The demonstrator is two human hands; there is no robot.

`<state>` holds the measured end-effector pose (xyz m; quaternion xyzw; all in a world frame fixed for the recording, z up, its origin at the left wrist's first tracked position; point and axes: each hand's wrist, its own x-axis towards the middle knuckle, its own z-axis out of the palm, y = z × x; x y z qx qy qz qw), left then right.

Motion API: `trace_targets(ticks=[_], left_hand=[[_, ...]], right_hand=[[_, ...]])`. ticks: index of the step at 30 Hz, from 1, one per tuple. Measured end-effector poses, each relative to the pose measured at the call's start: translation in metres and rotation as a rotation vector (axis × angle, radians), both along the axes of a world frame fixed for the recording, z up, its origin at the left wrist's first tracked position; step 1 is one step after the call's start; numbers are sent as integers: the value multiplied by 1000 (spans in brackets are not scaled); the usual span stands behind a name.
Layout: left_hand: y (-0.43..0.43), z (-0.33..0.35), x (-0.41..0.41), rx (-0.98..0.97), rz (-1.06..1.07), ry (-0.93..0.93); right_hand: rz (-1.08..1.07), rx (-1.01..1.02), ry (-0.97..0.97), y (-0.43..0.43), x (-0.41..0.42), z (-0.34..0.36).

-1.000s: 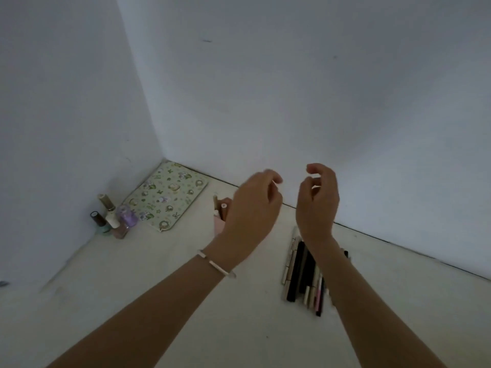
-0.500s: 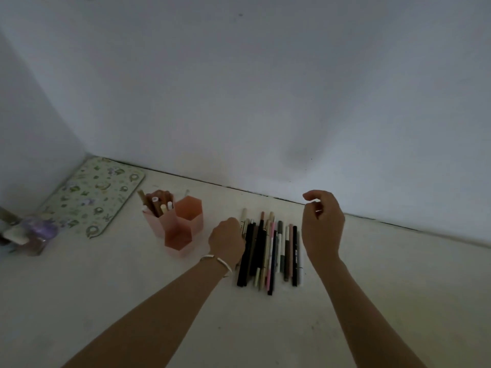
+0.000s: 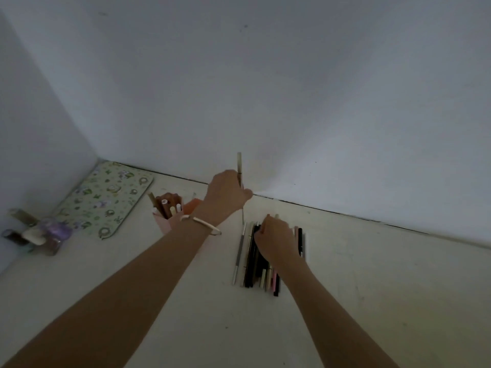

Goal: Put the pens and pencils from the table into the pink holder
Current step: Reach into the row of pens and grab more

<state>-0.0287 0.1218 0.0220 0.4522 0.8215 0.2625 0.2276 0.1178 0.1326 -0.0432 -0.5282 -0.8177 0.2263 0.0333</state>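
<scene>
Grip: our left hand (image 3: 225, 193) is closed around one thin pen (image 3: 240, 171) and holds it nearly straight up, just right of the pink holder (image 3: 170, 220). Our right hand (image 3: 276, 240) lies on the row of pens and pencils (image 3: 255, 261), fingers bent down on them; we cannot tell if it has pinched one yet.

Table: the pale table (image 3: 372, 288) holds everything. We think most of the job is still left, because many pens lie on it.

Row of pens: it lies flat, well to the right of the pink holder. We should pick just one at a time so the others do not roll.

Pink holder: it stands left of our left hand and already has a few pens in it. Our wrist hides part of it.

Pen in hand: its low tip hangs just above the row. We should move it left, over an open cup of the pink holder, keep it straight up, then let it slide down gently.

Watch out: our left wrist is close to the pink holder, so we could bump it over.
</scene>
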Motion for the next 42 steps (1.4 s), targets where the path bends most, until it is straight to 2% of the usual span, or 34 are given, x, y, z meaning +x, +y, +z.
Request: trace_targets(ticks=[4, 7, 12, 15, 18, 22, 26, 29, 34, 38, 42], left_hand=[[-13, 26, -15, 206, 60, -16], [-23, 32, -18, 278, 89, -44], [-35, 41, -18, 368, 99, -57], [-42, 54, -25, 452, 142, -97], [-53, 72, -45, 547, 189, -134], [-80, 79, -83, 663, 206, -68], [-106, 55, -104, 564, 205, 100], [-116, 29, -104, 478, 202, 137], [-128, -4, -93, 426, 138, 245], [-132, -11, -95, 448, 158, 595], [-141, 0, -102, 563, 243, 529]], right_hand=[[17, 23, -201, -15, -18, -13], [10, 44, -291, -21, -24, -21], [-9, -1, -294, -26, -29, -21], [-107, -51, -80, -17, -31, -5], [-180, 36, 158, 4, -37, 39], [-170, 45, 545, 20, -55, 105], [-157, 20, 868, 6, -72, 127], [-170, -1, 1067, -10, -80, 122], [-142, 105, 1186, -27, -84, 101], [-71, 180, 1170, -32, -90, 91], [57, 222, 1087, -38, -107, 81]])
